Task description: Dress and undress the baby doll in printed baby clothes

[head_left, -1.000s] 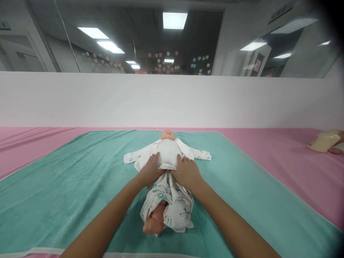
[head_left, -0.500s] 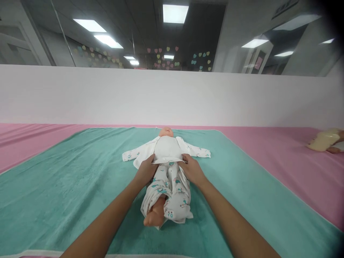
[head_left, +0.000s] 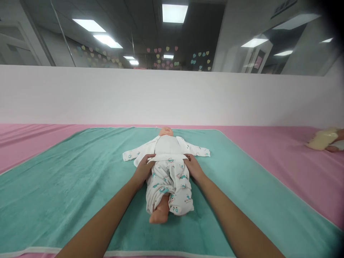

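A baby doll (head_left: 166, 131) lies on its back, head away from me, on a green towel (head_left: 88, 200). It wears a white top (head_left: 168, 144) with an open, patterned-sleeve jacket (head_left: 198, 150) spread at both sides. White printed pants (head_left: 170, 181) cover its legs, and one bare foot (head_left: 159, 214) sticks out at the bottom. My left hand (head_left: 143, 170) pinches the pants' waistband at the doll's left-of-view hip. On the opposite hip, my right hand (head_left: 194, 167) grips the same waistband. Some fingertips are hidden by cloth.
Beneath the towel is a pink sheet (head_left: 285, 157). At the far right, another person's hand (head_left: 333, 148) is beside a cream-coloured object (head_left: 321, 139). A white wall (head_left: 172, 96) with glass above it (head_left: 188, 43) stands behind the doll.
The waistband has been pulled up and spread wider over the doll's hips. My hands have moved slightly apart, and the pant legs have shifted up toward the doll's head.
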Action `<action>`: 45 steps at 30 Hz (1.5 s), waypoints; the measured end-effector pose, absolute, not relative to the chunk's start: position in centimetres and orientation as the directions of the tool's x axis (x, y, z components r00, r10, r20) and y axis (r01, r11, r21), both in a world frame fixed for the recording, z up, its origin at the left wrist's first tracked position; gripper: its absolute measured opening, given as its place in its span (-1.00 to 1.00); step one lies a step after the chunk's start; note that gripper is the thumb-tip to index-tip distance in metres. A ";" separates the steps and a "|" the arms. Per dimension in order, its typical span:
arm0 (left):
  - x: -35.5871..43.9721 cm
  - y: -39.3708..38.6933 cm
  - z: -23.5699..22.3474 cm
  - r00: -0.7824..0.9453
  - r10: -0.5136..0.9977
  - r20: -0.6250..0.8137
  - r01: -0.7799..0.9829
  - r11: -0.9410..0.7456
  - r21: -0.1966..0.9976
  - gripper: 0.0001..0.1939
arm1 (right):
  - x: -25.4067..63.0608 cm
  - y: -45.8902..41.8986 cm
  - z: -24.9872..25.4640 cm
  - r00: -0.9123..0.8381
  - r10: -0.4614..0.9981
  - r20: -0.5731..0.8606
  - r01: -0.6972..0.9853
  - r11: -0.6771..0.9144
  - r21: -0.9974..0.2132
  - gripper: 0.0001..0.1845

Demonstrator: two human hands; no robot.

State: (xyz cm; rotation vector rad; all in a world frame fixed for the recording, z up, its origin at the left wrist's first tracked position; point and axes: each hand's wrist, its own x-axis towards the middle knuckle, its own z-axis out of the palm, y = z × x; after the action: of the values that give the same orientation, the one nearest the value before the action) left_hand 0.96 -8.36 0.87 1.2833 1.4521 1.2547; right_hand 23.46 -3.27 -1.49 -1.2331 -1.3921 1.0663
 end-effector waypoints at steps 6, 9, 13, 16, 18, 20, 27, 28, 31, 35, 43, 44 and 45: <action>1.0 -8.8 0.9 0.036 0.999 -0.034 0.073 0.032 0.997 -0.59 | 22.9 -3.8 -1.1 -0.238 0.970 -0.055 -0.194 -0.103 -0.976 -0.68; 1.5 -9.0 0.9 0.010 0.998 -0.059 0.047 0.059 0.997 -0.56 | 23.1 -3.9 -0.9 -0.320 0.940 -0.121 -0.278 -0.215 -0.936 -0.71; 2.1 -9.3 1.0 -0.067 0.994 -0.081 0.030 0.083 0.996 -0.53 | 23.2 -3.5 -1.4 -0.317 0.945 -0.084 -0.220 -0.159 -0.962 -0.65; 2.5 -9.3 0.8 -0.116 0.991 -0.068 0.083 0.078 0.994 -0.52 | 23.6 -2.8 -1.8 -0.171 0.983 0.063 -0.035 0.057 -0.998 -0.53; 2.7 -9.0 0.6 -0.169 0.986 -0.012 0.148 0.037 0.988 -0.50 | 24.0 -2.4 -1.8 -0.143 0.972 0.185 0.113 0.202 -0.973 -0.42; 2.9 -8.4 0.4 -0.246 0.967 0.070 0.234 -0.011 0.972 -0.45 | 24.2 -2.1 -1.6 -0.215 0.939 0.267 0.206 0.311 -0.928 -0.37; 2.9 -6.7 1.7 -0.176 0.974 0.146 0.483 -0.043 0.874 -0.39 | 23.4 -1.8 -0.4 -0.248 0.856 0.453 0.426 0.517 -0.743 -0.52; 2.7 -6.7 1.9 -0.165 0.972 0.166 0.511 -0.060 0.858 -0.42 | 23.2 -1.7 -0.2 -0.221 0.855 0.469 0.459 0.515 -0.723 -0.55; 2.3 -6.7 2.7 -0.070 0.982 0.177 0.573 -0.105 0.813 -0.50 | 22.5 -1.2 0.6 -0.153 0.859 0.488 0.570 0.480 -0.667 -0.65; 2.3 -6.6 3.2 0.029 0.979 0.200 0.705 -0.162 0.691 -0.66 | 21.9 0.0 1.5 -0.095 0.860 0.501 0.713 0.410 -0.569 -0.71; 1.8 -3.2 2.9 -0.197 0.916 0.350 0.853 -0.016 0.522 -0.73 | 21.7 3.1 0.4 0.068 0.923 0.379 0.523 0.290 -0.801 -0.74; 1.6 -2.6 2.9 -0.205 0.909 0.363 0.850 -0.019 0.527 -0.74 | 21.7 3.6 0.1 0.068 0.928 0.366 0.506 0.284 -0.815 -0.74; 1.5 -2.1 2.9 -0.208 0.904 0.372 0.843 -0.027 0.537 -0.75 | 21.8 4.0 -0.2 0.064 0.933 0.354 0.490 0.279 -0.826 -0.73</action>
State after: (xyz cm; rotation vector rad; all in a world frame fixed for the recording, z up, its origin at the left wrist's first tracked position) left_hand 1.53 -2.07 2.87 1.9179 2.1266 1.0571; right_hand 21.79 3.96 -0.18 -1.3525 -1.5723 0.5692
